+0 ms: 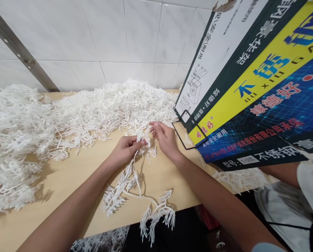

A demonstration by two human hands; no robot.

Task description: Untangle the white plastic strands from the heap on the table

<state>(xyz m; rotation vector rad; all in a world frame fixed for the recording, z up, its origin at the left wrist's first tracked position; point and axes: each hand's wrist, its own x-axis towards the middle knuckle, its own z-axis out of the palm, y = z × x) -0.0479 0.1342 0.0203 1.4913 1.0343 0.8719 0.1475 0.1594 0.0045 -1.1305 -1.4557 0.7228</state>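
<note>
My left hand [125, 148] pinches a white branching strand at the middle of the wooden table [67, 185]. Something small and reddish shows at its fingertips. From there the strand [130, 171] trails down toward me and ends in fringed tufts [157, 217] that hang over the table's front edge. Just right of it, my right hand [164, 136] is raised with thumb and index finger apart, beside the tuft at the left fingertips. Behind both hands lies a long heap of white fringed pieces [125, 105].
A large printed cardboard box [250, 87] leans on the right, with a black wire stand [189, 129] at its lower corner. More white pieces [12, 140] pile up on the left. A metal bar [25, 52] crosses the tiled wall. Another person's arm [282, 173] shows at the right.
</note>
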